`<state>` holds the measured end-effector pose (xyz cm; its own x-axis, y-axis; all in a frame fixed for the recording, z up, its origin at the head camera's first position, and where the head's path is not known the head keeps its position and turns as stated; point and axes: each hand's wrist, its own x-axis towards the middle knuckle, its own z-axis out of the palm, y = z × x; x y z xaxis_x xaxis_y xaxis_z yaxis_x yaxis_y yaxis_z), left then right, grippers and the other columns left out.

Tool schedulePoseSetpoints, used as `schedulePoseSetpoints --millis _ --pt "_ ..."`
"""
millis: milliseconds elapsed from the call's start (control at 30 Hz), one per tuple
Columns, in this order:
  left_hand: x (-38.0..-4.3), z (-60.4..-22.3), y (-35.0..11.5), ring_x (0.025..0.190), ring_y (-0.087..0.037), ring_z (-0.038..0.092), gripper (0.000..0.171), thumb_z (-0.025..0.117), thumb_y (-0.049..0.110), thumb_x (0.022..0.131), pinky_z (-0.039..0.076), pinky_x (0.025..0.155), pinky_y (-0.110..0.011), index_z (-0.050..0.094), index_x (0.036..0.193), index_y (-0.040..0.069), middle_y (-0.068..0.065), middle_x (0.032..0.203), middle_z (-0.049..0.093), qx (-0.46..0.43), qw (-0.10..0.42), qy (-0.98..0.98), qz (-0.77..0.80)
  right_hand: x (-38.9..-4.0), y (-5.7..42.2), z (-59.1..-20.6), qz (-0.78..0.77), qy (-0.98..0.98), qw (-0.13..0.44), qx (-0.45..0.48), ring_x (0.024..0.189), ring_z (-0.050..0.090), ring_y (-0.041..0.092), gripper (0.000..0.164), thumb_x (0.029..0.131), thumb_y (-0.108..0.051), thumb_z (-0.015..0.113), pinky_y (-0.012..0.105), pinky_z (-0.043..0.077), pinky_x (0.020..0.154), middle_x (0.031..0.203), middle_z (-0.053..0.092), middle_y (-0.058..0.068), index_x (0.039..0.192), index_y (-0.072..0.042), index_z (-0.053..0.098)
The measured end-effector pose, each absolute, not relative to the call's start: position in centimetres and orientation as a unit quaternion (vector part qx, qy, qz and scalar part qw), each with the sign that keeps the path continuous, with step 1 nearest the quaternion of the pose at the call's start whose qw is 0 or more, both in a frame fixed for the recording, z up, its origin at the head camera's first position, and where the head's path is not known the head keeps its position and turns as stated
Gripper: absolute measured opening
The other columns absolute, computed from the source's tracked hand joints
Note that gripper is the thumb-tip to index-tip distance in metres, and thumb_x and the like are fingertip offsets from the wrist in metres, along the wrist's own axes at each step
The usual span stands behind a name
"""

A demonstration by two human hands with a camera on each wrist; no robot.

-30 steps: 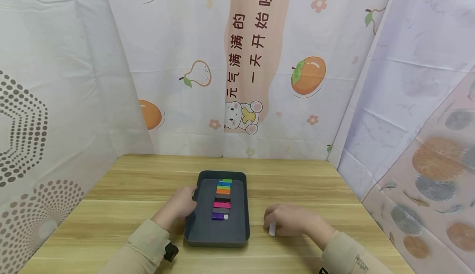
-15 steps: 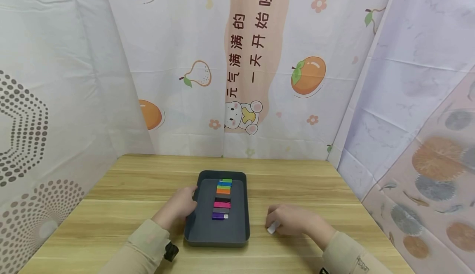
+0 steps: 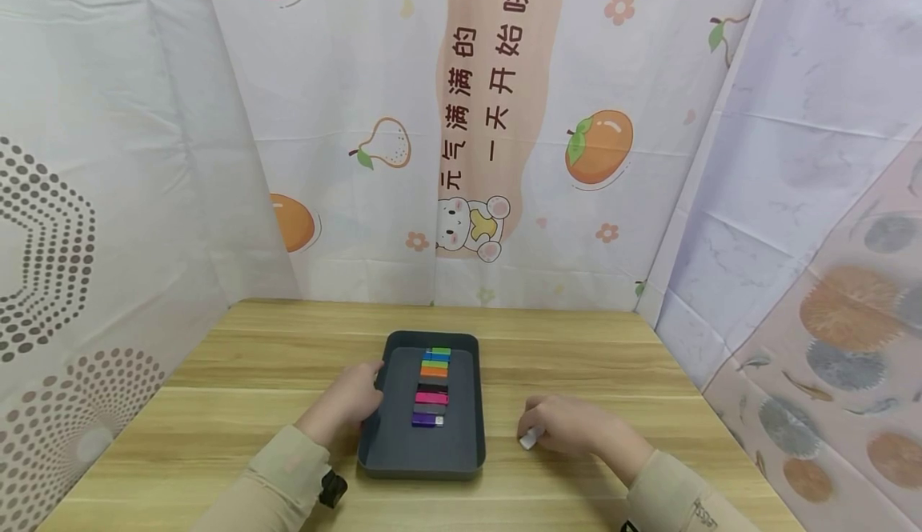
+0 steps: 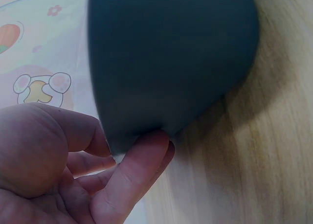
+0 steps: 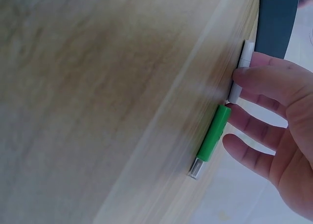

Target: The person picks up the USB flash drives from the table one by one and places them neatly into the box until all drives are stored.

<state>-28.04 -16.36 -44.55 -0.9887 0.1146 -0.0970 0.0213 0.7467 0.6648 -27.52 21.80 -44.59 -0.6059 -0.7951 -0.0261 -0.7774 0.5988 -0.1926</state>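
My left hand (image 3: pixel 354 394) grips the left edge of a dark grey tray (image 3: pixel 421 470), its thumb (image 4: pixel 142 163) pressed on the outer wall. Inside the tray, a column of colourful USB flash drives runs from a green one (image 3: pixel 441 351) at the far end to a purple one (image 3: pixel 423 420) with a silver plug. To the tray's right, my right hand (image 3: pixel 562 424) pinches a white USB flash drive (image 5: pixel 236 91) between thumb and fingers, low over the table. Beside its lower fingers lies a green USB flash drive (image 5: pixel 213 134), hidden by the hand in the head view.
The wooden table (image 3: pixel 288 356) carries the tray near its middle. Printed curtains (image 3: pixel 346 220) hang behind the table and on both sides. A speck of red (image 3: pixel 362 426) shows between my left hand and the tray wall.
The white USB flash drive has turned from pointing straight toward me to a slant, with its near end swung left. My right hand has shifted slightly right; left hand and tray stay put.
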Motion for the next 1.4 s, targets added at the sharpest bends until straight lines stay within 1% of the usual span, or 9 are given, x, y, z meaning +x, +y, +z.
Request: schedulePoseSetpoints --millis 100,267,500,733,867,967,1033,1200,1400 --pt "-28.1 -44.6 -16.3 0.04 -0.018 0.054 0.058 0.054 -0.004 0.092 0.051 0.039 -0.032 0.041 0.149 -0.01 -0.034 0.129 0.059 0.032 0.068 0.932 0.354 -27.5 21.8 -44.7 -0.078 0.895 0.05 -0.436 0.086 0.061 0.003 0.028 0.085 -0.001 0.078 0.025 0.054 0.078 0.097 0.063 -0.011 0.103 -0.023 0.079" --pt "-28.0 -44.4 -16.2 0.041 -0.019 0.055 0.059 0.054 -0.005 0.092 0.051 0.039 -0.032 0.04 0.149 -0.011 -0.035 0.131 0.057 0.03 0.072 0.931 0.358 -27.6 21.9 -44.8 -0.077 0.89 0.031 -0.448 0.085 0.062 0.004 0.027 0.084 -0.002 0.079 0.025 0.055 0.077 0.096 0.063 -0.011 0.101 -0.022 0.078" --pt "-27.8 -44.2 -16.3 0.04 -0.019 0.054 0.059 0.053 -0.006 0.091 0.051 0.039 -0.032 0.041 0.149 -0.011 -0.035 0.132 0.057 0.032 0.07 0.933 0.353 -28.1 22.1 -44.8 -0.1 0.89 0.027 -0.444 0.088 0.062 0.006 0.028 0.084 0.0 0.077 0.026 0.055 0.078 0.099 0.065 -0.009 0.103 -0.02 0.079" --pt "-28.0 -44.3 -16.2 0.04 -0.019 0.055 0.059 0.053 -0.006 0.092 0.051 0.039 -0.032 0.04 0.149 -0.011 -0.036 0.132 0.057 0.032 0.07 0.932 0.353 -28.8 22.5 -44.4 -0.139 0.894 0.03 -0.424 0.084 0.062 0.007 0.028 0.083 -0.001 0.078 0.023 0.054 0.072 0.1 0.066 -0.006 0.107 -0.016 0.078" --pt "-28.1 -44.4 -16.2 0.042 -0.02 0.057 0.059 0.053 -0.005 0.092 0.051 0.039 -0.032 0.04 0.149 -0.011 -0.036 0.133 0.056 0.03 0.069 0.932 0.354 -29.1 22.7 -44.0 -0.162 0.895 0.029 -0.416 0.083 0.063 0.008 0.026 0.087 -0.002 0.076 0.023 0.055 0.072 0.102 0.067 -0.004 0.11 -0.014 0.077" --pt "-28.2 -44.5 -16.2 0.043 -0.021 0.059 0.059 0.053 -0.005 0.092 0.052 0.038 -0.033 0.04 0.149 -0.011 -0.037 0.134 0.055 0.033 0.068 0.932 0.355 -29.3 22.9 -43.7 -0.18 0.887 0.014 -0.425 0.083 0.064 0.009 0.025 0.088 0.0 0.073 0.026 0.057 0.072 0.103 0.068 0.0 0.111 -0.01 0.076" --pt "-28.1 -44.6 -16.2 0.043 -0.022 0.059 0.059 0.053 -0.006 0.092 0.052 0.038 -0.033 0.04 0.149 -0.011 -0.036 0.134 0.055 0.032 0.069 0.931 0.357 -29.5 23.0 -43.5 -0.189 0.886 0.004 -0.424 0.083 0.064 0.008 0.026 0.089 0.002 0.072 0.028 0.058 0.072 0.103 0.068 0.0 0.112 -0.009 0.075" --pt "-28.2 -44.7 -16.3 0.043 -0.022 0.059 0.059 0.053 -0.006 0.092 0.051 0.038 -0.033 0.039 0.15 -0.011 -0.037 0.134 0.055 0.032 0.07 0.931 0.356 -30.2 23.2 -43.5 -0.195 0.893 -0.02 -0.404 0.085 0.063 0.005 0.025 0.092 -0.002 0.071 0.024 0.056 0.071 0.104 0.068 -0.004 0.115 -0.012 0.074" --pt "-28.4 -44.9 -16.3 0.043 -0.02 0.058 0.059 0.054 -0.005 0.092 0.051 0.038 -0.033 0.039 0.149 -0.011 -0.036 0.13 0.057 0.032 0.071 0.933 0.352 -30.3 23.3 -42.6 -0.229 0.885 -0.047 -0.403 0.084 0.065 0.007 0.026 0.093 -0.003 0.072 0.024 0.056 0.069 0.107 0.07 -0.001 0.118 -0.011 0.073"
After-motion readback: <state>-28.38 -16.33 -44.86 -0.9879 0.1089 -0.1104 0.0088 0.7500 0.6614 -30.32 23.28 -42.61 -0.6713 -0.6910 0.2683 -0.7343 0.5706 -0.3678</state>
